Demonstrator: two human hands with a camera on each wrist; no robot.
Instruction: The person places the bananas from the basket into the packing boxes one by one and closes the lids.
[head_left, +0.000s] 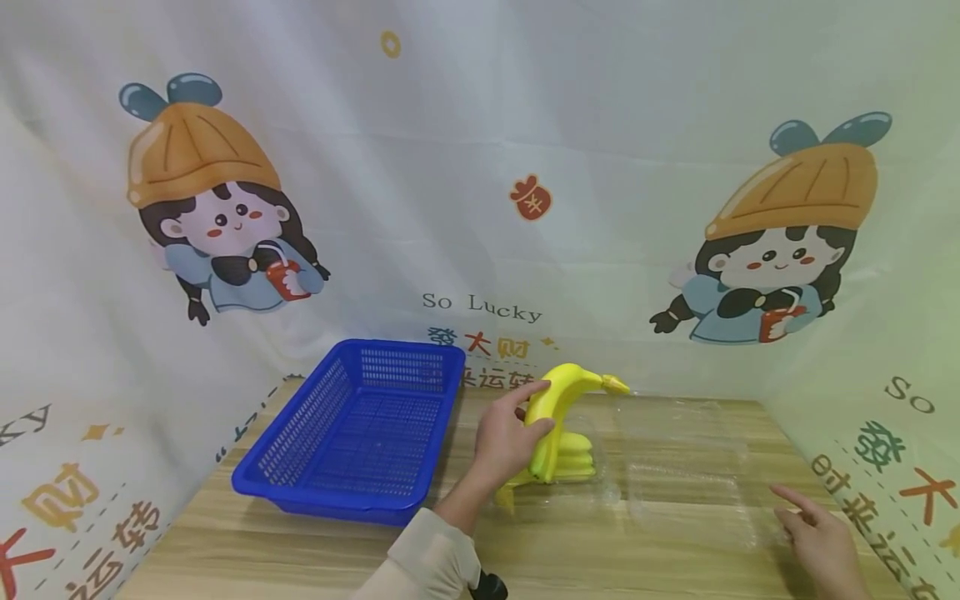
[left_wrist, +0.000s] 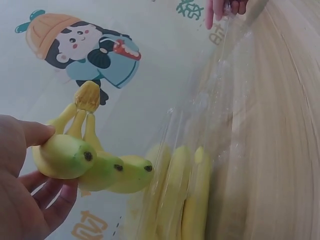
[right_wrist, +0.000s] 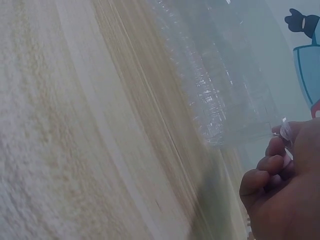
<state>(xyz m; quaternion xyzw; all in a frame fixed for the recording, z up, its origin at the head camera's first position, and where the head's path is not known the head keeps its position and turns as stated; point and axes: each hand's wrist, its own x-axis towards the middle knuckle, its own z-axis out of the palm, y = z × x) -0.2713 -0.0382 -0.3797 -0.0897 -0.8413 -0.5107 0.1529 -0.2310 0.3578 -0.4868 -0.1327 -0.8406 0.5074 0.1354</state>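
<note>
A bunch of yellow bananas (head_left: 553,417) is gripped by my left hand (head_left: 504,437), stem up and greenish tips down. In the left wrist view its several bananas (left_wrist: 95,167) hang beside a second banana bunch (left_wrist: 182,197), which lies in a clear plastic clamshell box. From above, that second bunch (head_left: 576,460) shows partly behind the held one. The box's transparent lid (head_left: 693,479) spreads open to the right. My right hand (head_left: 819,542) pinches the lid's outer edge between thumb and finger, as the right wrist view shows at the lid's corner (right_wrist: 250,131).
To the left stands a blue plastic basket (head_left: 345,510) with perforated sides and no contents in view. Everything rests on a wood-grain table (head_left: 600,567). A printed cloth (head_left: 600,275) hangs behind and around the table.
</note>
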